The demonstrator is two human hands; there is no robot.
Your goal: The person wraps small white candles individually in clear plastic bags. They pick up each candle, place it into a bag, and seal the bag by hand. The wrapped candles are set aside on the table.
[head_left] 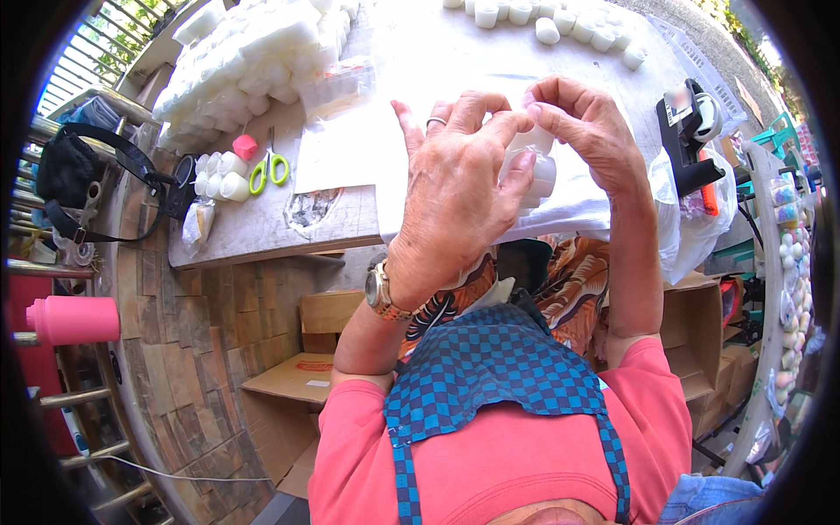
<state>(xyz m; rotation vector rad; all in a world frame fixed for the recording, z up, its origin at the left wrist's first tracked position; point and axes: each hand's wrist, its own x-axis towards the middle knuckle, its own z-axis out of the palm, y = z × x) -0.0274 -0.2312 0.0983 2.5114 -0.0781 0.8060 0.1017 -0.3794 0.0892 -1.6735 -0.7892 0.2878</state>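
Observation:
A pack of short white candles (542,173), apparently in clear wrap, stands at the near edge of the table. My left hand (459,171), with a ring and a wristwatch, is closed on its left side, the thumb pressed against the candles and the fingers bent over the top. The thumb and fingertips of my right hand (588,131) are pinched together at the top of the pack, close to the left fingertips. What they pinch is too small to make out. Part of the pack is hidden behind my left hand.
Many white candle packs (249,66) are piled at the far left. Green-handled scissors (269,171), a pink object (245,146) and a small candle pack (220,177) lie near them. Loose candles (547,31) stand at the back; a black tape dispenser (687,140) sits right.

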